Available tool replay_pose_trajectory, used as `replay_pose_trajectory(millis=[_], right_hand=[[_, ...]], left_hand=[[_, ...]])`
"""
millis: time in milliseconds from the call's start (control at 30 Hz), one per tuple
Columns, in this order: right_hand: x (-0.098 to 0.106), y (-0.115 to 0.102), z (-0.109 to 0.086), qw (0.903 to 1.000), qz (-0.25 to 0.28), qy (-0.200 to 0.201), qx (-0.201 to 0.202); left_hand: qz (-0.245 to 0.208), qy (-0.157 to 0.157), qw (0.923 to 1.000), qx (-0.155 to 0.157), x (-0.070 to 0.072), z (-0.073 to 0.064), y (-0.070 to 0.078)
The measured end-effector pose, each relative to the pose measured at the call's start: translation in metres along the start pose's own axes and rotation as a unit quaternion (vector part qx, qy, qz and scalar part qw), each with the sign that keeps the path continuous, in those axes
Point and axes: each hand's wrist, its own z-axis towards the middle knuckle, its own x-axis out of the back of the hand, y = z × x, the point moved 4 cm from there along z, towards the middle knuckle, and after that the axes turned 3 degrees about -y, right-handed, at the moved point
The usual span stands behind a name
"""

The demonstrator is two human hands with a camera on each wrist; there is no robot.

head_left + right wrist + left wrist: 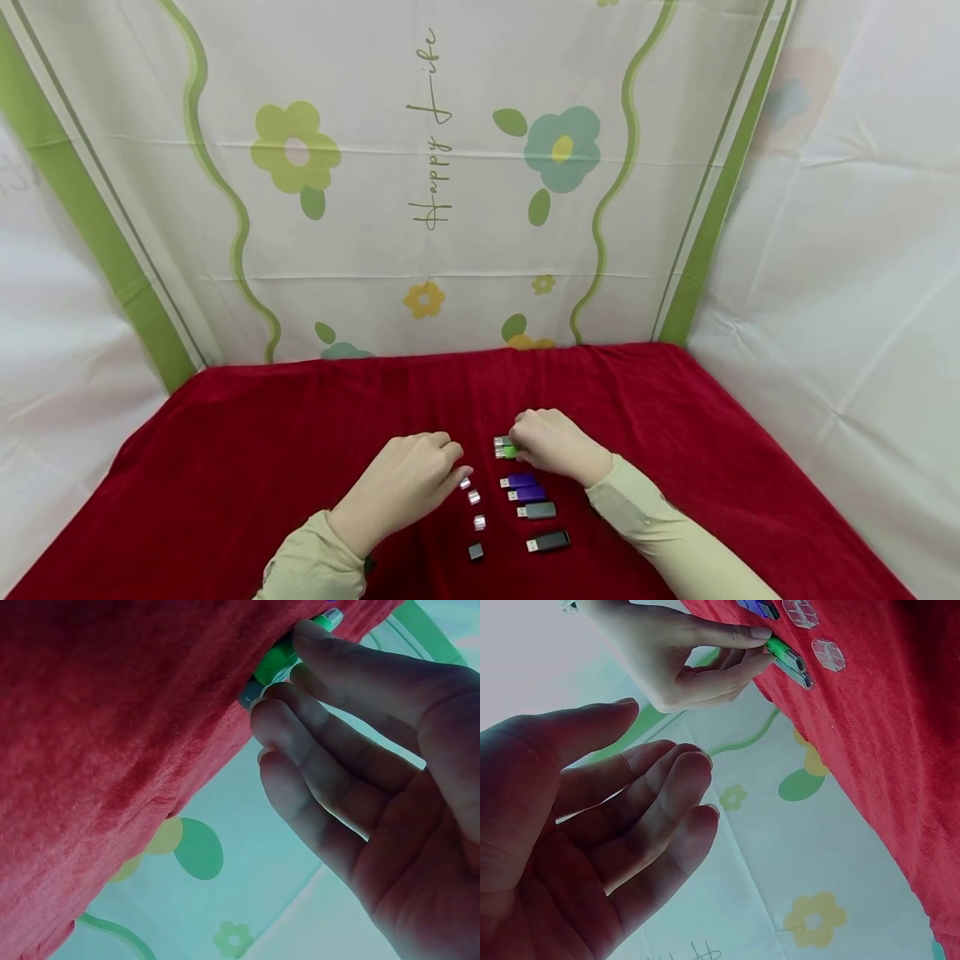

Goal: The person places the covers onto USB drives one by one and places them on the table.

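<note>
At the far end of a row of USB sticks, my right hand pinches a bright green USB stick between thumb and fingers. A grey-green USB stick lies right alongside it, at the fingertips in the right wrist view. Both metal plugs point left in the head view. My left hand hovers over the cloth, fingers loosely bent and parted from the thumb, with nothing between them. Just by its fingertips is a clear cap, first of a column with another clear cap behind it.
Nearer me lie two purple USB sticks, a grey one and a black one. The cap column ends with a clear cap and a dark cap. Red cloth covers the table; printed curtains enclose it.
</note>
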Motion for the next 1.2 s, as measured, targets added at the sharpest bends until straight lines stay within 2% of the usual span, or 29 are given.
replay_pose_trajectory(millis=[133,300,533,767,1200], right_hand=[[0.004,-0.001,0.0,1.0,-0.001,0.004,0.003],[0.019,0.002,-0.004,0.9996,0.029,-0.001,-0.005],[0.031,0.002,-0.01,0.9942,0.079,-0.069,-0.022],[0.031,-0.011,-0.009,0.9925,0.08,-0.092,0.01],[0.02,-0.013,-0.006,0.9891,0.098,-0.108,0.016]], left_hand=[[0.002,0.0,1.0,0.002,0.001,0.0,0.0],[0.006,-0.003,1.0,0.007,-0.001,0.0,0.0],[0.01,-0.014,0.9998,0.013,-0.004,-0.001,-0.002],[0.012,-0.022,0.9995,0.017,-0.005,-0.002,-0.003],[0.008,-0.028,0.9994,0.018,-0.005,-0.003,-0.003]])
